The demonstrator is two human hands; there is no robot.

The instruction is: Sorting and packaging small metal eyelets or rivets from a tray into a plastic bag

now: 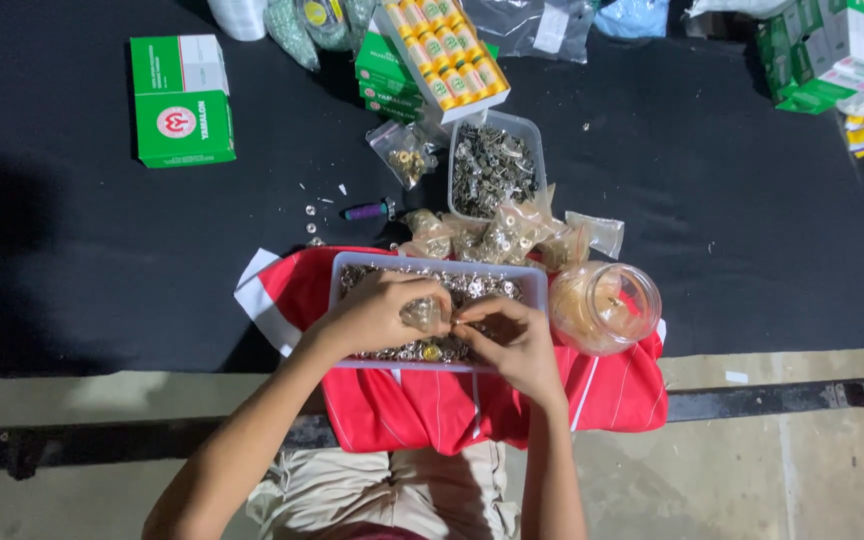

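a: starting at the upper left of the frame, what was there?

b: a green and white carton [182, 100] lay flat on the black table [72, 250], well apart from the work. nearer the middle, a small purple tube [369, 210] lay among loose metal bits.

a: and the hands?

b: the left hand [377, 312] was curled, fingers closed around a small clear bag [422, 314] holding it over the long clear tray [437, 268] of metal fasteners at lower centre. the right hand [512, 335] met it from the right, fingertips pinched at the bag's edge; what they pinched was too small to tell, a fastener or the bag's lip.

a: which step would you call it?

b: filling, i'd judge: pieces going from tray into bag. the next move seemed to call for the mouth kept open and steady while the right fingers went for something tiny.

a: how did the bag lie?

b: its mouth seemed to face right, toward the right fingertips, long axis roughly left to right across the frame, though the left fingers hid much of it.

a: further right?

b: the tray sat on a red cloth [612, 395]; filled bags [497, 238] lay piled just above it, below a smaller tub [495, 168] of metal parts; a round clear jar [604, 306] stood just beside the tray's right end.
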